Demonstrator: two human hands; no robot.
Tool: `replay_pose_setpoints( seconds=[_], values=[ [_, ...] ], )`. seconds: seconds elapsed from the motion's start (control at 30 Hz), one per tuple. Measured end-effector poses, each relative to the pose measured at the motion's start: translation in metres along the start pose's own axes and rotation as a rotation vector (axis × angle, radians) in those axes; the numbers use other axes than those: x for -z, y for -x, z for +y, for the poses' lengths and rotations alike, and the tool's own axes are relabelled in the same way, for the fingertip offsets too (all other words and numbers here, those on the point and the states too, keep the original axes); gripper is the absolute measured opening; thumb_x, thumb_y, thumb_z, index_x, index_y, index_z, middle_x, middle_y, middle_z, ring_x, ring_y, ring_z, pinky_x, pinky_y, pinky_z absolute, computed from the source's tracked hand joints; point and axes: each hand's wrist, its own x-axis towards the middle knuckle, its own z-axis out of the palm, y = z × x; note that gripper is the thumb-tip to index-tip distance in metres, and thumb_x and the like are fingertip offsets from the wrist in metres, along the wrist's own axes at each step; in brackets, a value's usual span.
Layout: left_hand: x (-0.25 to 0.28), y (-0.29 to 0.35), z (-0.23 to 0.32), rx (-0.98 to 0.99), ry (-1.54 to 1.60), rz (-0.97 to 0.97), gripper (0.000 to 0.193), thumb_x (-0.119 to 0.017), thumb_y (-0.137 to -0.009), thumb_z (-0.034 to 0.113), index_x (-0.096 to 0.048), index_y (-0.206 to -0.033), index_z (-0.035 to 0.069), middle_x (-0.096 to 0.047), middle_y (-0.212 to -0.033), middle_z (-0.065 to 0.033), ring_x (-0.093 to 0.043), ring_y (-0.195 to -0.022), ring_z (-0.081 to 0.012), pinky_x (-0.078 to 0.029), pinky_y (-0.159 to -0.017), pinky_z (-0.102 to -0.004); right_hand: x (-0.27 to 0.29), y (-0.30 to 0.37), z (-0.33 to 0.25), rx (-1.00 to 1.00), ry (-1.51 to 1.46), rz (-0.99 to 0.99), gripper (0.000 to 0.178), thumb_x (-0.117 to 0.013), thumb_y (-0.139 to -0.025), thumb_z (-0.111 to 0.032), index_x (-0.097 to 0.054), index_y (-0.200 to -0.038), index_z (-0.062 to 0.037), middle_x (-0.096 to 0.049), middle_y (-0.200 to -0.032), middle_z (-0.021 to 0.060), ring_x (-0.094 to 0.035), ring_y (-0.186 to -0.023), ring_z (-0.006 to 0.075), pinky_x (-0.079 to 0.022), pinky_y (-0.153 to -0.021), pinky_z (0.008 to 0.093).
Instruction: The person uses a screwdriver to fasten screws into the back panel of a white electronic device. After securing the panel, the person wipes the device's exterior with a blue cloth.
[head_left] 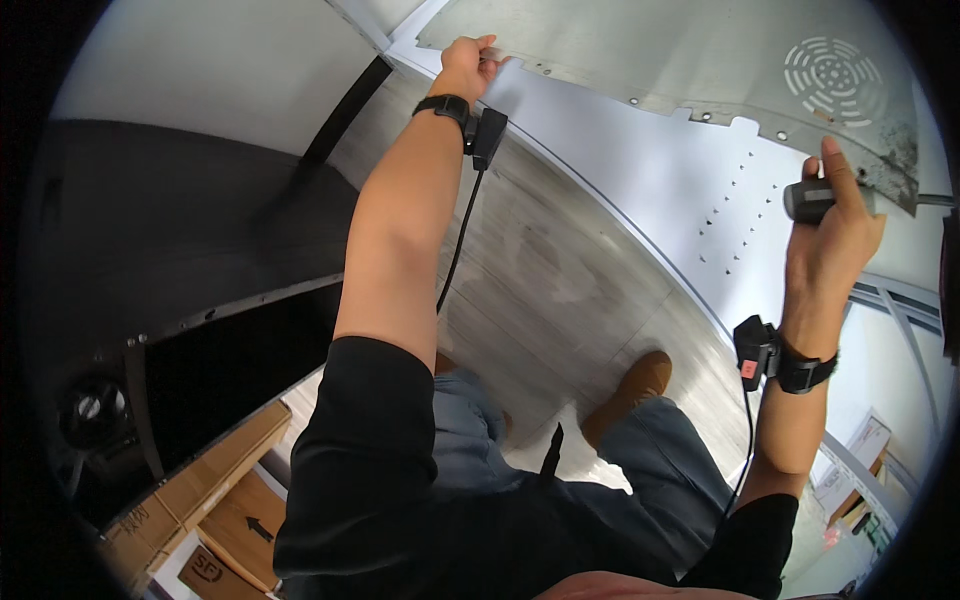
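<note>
A large grey sheet-metal panel [620, 50] lies over a white tabletop [630, 160]. Small holes and notches run along its near edge, and a round pattern of vent slots [833, 72] is cut in its right part. At the panel's left end, my left hand [470, 68] is closed with its fingers on the edge. My right hand [840, 215], by the panel's right corner, is wrapped round a grey and black cylindrical tool [808, 201]; its exact kind is partly hidden. Several small dark screws [735, 210] lie in rows on the tabletop beside my right hand.
A black cabinet [200, 200] stands to the left, with cardboard boxes [225, 520] below it. Grey wood-look floor [540, 250] lies between cabinet and table. Cables hang from black devices [487, 138] strapped at both wrists. Further items [855, 470] sit at the lower right.
</note>
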Motion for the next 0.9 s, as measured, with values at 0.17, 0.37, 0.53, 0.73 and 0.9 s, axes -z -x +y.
replay_pose_setpoints(
  seconds=[0.17,0.37,0.53,0.73,0.9],
  values=[
    [0.004,-0.022,0.001,-0.001,-0.026,0.025,0.024,-0.046,-0.098,0.009,-0.059,-0.114,-0.004,-0.051,-0.100,-0.0163,-0.061,-0.091,-0.0335,-0.055,-0.062,-0.0269,0.003,0.018,0.045,-0.075,-0.065,0.088,0.031,-0.068,-0.079,0.010,-0.055,-0.105,0.0003,-0.061,-0.095,0.0115,-0.060,-0.078,0.0176,-0.053,-0.065,0.0291],
    [-0.005,-0.014,-0.011,-0.064,-0.044,0.074,0.032,-0.044,-0.098,0.005,-0.051,-0.127,-0.007,-0.044,-0.120,-0.0242,-0.055,-0.100,-0.0323,-0.060,-0.081,-0.0329,0.003,0.020,0.096,-0.067,-0.091,0.213,0.029,-0.066,-0.079,0.011,-0.054,-0.104,0.0028,-0.063,-0.096,0.0126,-0.061,-0.075,0.0176,-0.053,-0.066,0.0287],
    [-0.005,-0.009,-0.004,-0.102,-0.011,0.147,0.032,-0.052,-0.096,0.008,-0.053,-0.125,-0.008,-0.045,-0.119,-0.0218,-0.053,-0.102,-0.0298,-0.061,-0.085,-0.0363,-0.002,0.026,0.123,-0.195,-0.085,0.306,0.029,-0.066,-0.079,0.010,-0.053,-0.104,0.0033,-0.061,-0.098,0.0124,-0.060,-0.076,0.0169,-0.053,-0.065,0.0292],
    [-0.021,0.014,0.007,-0.054,-0.343,0.312,0.024,-0.061,-0.091,0.011,-0.067,-0.112,0.001,-0.057,-0.106,-0.0108,-0.056,-0.085,-0.0217,-0.055,-0.064,-0.0281,0.001,0.028,0.136,-0.229,-0.142,0.412,0.036,-0.063,-0.080,0.012,-0.047,-0.111,0.0028,-0.060,-0.097,0.0125,-0.061,-0.078,0.0181,-0.054,-0.063,0.0289],
    [-0.017,0.034,-0.006,-0.091,-0.469,-0.030,0.024,-0.056,-0.094,0.013,-0.067,-0.111,0.000,-0.058,-0.088,-0.0012,-0.054,-0.082,-0.0118,-0.049,-0.069,-0.0266,0.012,0.020,0.152,-0.249,-0.227,0.407,0.033,-0.066,-0.081,0.009,-0.047,-0.106,0.0005,-0.062,-0.093,0.0139,-0.063,-0.072,0.0186,-0.055,-0.059,0.0277]
  ],
)
